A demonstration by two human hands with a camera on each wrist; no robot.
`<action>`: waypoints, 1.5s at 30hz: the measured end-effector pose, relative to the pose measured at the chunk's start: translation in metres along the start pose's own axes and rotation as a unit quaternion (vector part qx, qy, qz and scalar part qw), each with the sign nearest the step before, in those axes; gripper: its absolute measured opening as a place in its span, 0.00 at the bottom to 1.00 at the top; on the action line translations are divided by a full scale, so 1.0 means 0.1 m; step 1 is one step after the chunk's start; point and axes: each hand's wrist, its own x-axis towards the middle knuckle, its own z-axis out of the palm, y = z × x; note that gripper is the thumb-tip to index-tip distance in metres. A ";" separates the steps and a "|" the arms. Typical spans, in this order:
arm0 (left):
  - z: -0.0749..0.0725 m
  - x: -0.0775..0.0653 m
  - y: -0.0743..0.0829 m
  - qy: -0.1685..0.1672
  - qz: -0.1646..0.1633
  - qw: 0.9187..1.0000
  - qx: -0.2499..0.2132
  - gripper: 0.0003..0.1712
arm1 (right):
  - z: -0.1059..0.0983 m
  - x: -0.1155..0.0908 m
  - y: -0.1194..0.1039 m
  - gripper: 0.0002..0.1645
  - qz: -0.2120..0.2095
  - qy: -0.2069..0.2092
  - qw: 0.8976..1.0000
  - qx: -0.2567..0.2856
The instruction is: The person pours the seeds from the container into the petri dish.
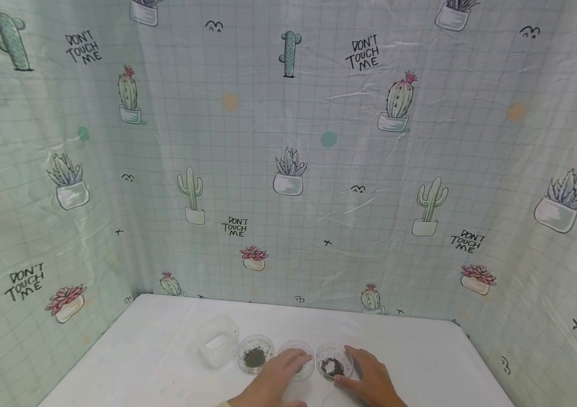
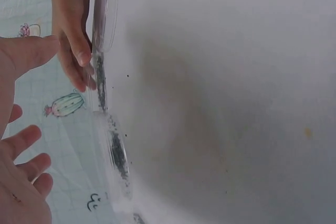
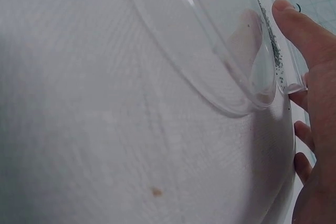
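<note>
Three clear petri dishes stand in a row. The left dish [image 1: 255, 356] holds a dark heap of crumbly bits, and the right dish [image 1: 333, 362] has dark bits around a pale patch. My left hand [image 1: 274, 376] hovers at the middle dish [image 1: 304, 368] and partly covers it. In the left wrist view its fingers [image 2: 32, 165] are spread, loosely bent, with nothing between them. My right hand [image 1: 372, 377] holds the right dish at its side, thumb at the near edge and fingers round the far edge.
An open translucent plastic tub [image 1: 218, 342] stands left of the dishes on the white table [image 1: 420, 350]. Another clear round dish or lid [image 3: 210, 61] lies nearer me, cut off in the head view. Cactus-printed sheeting [image 1: 288, 113] surrounds the table's back and sides.
</note>
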 end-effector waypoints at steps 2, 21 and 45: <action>0.03 0.01 0.00 0.003 0.015 1.000 -0.002 0.47 | 0.01 0.00 0.00 0.53 0.001 0.000 1.000 0.001; 0.28 0.08 0.01 -0.081 0.162 0.983 -0.040 0.26 | 0.06 0.02 0.06 0.52 -0.015 0.018 1.000 -0.016; 0.47 0.04 0.03 -0.124 0.283 0.948 0.076 0.28 | 0.10 0.02 0.10 0.52 -0.023 0.031 0.999 -0.012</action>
